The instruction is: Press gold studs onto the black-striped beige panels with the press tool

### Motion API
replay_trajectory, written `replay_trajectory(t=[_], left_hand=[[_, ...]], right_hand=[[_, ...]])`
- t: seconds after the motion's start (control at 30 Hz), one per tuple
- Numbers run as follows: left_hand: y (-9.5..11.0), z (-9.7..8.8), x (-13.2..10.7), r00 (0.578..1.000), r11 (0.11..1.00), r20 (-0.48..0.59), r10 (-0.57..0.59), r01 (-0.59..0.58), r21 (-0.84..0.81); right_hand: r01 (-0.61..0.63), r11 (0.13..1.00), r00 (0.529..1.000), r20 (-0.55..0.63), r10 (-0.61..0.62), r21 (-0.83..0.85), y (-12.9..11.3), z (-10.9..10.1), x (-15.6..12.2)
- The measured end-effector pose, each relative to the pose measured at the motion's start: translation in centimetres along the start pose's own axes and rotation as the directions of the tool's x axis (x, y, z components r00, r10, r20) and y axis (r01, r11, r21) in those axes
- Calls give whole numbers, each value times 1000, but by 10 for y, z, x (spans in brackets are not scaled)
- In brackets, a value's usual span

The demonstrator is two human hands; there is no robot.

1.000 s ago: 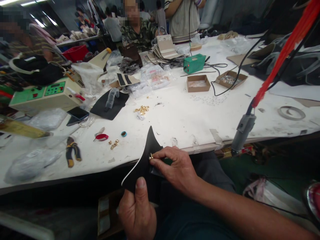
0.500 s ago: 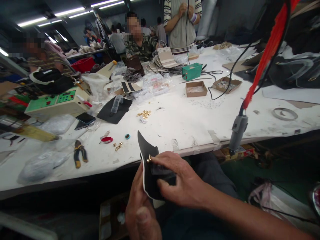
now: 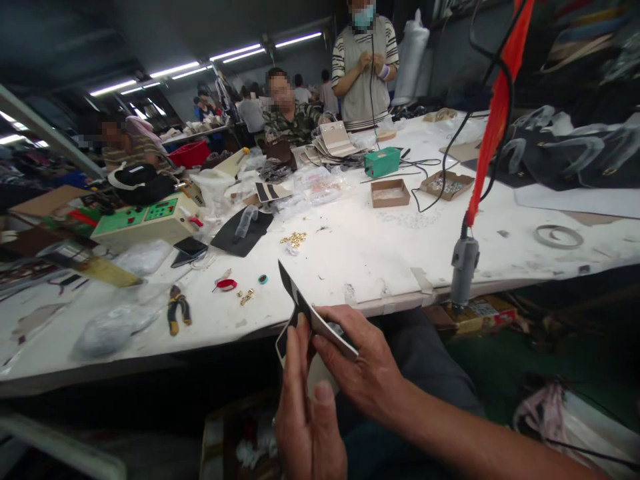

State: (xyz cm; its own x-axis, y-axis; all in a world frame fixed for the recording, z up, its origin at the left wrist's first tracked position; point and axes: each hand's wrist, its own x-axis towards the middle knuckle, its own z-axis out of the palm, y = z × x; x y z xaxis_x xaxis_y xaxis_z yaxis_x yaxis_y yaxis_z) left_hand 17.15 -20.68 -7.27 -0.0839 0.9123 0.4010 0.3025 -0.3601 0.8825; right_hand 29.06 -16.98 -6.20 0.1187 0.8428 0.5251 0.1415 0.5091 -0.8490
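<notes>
A black leather panel (image 3: 336, 338) with a pale edge and lining is bent into a fold above my lap, at the table's front edge. My right hand (image 3: 365, 363) pinches its right flap, with the thumb on the near side and fingers behind. My left hand (image 3: 310, 417) holds the panel from below and left, its fingers reaching up along the fold and its thumb upright. The gold fitting on the panel is mostly hidden now. Beyond the hands lie a few loose gold fittings (image 3: 247, 297) and a larger pile of gold fittings (image 3: 294, 240).
Black-and-yellow pliers (image 3: 179, 311), a red oval item (image 3: 227, 285) and a phone (image 3: 191, 247) lie on the left. A grey electric screwdriver (image 3: 465, 270) hangs on the right. Cardboard trays (image 3: 390, 194) and a green box (image 3: 382, 162) stand farther back. Several people work beyond the table.
My right hand has turned the panel's flap edge-on, folding it, and the gold fitting has gone from clear view. My left fingers have moved up into the fold. The camera view has shifted.
</notes>
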Motion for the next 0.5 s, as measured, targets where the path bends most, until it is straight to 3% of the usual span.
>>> replay_trajectory(t=[0.1, 0.23, 0.37, 0.43, 0.5], left_hand=[[2, -7, 15, 1000, 991, -18, 1, 1, 137], [5, -15, 47, 988, 939, -12, 155, -143, 312], [10, -15, 75, 957, 883, 8, 291, -272, 383], [11, -13, 86, 963, 891, -4, 270, -248, 380], [9, -10, 96, 985, 930, -18, 170, -154, 335]], right_hand=[[-179, 977, 984, 18, 178, 120, -1, -7, 7], [-508, 788, 861, 176, 477, 349, 3, -23, 20], [-655, 596, 755, 374, 538, 465, 11, -37, 31], [-681, 539, 731, 420, 538, 496, 15, -41, 35], [-692, 481, 717, 438, 543, 538, 20, -42, 39]])
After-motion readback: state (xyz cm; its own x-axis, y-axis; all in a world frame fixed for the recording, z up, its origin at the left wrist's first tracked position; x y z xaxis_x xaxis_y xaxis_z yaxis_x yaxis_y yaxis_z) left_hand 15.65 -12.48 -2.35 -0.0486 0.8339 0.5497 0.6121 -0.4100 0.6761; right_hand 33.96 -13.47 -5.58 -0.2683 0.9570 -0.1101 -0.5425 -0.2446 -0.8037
